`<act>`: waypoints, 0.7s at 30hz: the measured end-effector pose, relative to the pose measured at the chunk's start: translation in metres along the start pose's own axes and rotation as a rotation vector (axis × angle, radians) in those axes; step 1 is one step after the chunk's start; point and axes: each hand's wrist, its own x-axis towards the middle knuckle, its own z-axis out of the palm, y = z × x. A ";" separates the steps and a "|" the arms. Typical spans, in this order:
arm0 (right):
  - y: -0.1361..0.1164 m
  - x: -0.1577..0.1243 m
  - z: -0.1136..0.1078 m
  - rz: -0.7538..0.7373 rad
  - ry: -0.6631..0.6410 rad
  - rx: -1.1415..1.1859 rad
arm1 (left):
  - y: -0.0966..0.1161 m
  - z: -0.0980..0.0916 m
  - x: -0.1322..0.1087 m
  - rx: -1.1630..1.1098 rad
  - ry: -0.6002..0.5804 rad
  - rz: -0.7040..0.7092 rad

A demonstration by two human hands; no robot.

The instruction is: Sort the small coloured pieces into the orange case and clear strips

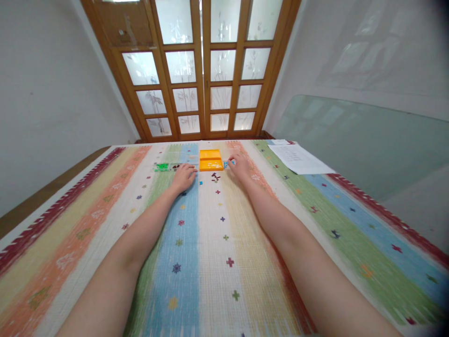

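Orange box (211,158) between left fingers (191,171) and right fingers (236,157)

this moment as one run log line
left hand: beside dark red pieces | green pieces: further left | right hand: at blue pieces, grip unclear | open orange-yellow case: between hands, white pieces inside

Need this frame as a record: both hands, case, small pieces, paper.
left hand: palm down, left of the case, beside small dark pieces
right hand: fingers bent by small blue pieces; grip unclear
case: open yellow-orange plastic case, small white pieces in near half
near side of case: small dark-red pieces
far left: small bright-green pieces
right side: white printed paper sheet
surface: striped multicolour cloth
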 end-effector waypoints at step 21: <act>0.061 0.000 0.002 0.269 0.065 -0.077 | 0.059 0.002 -0.001 0.000 -0.272 0.279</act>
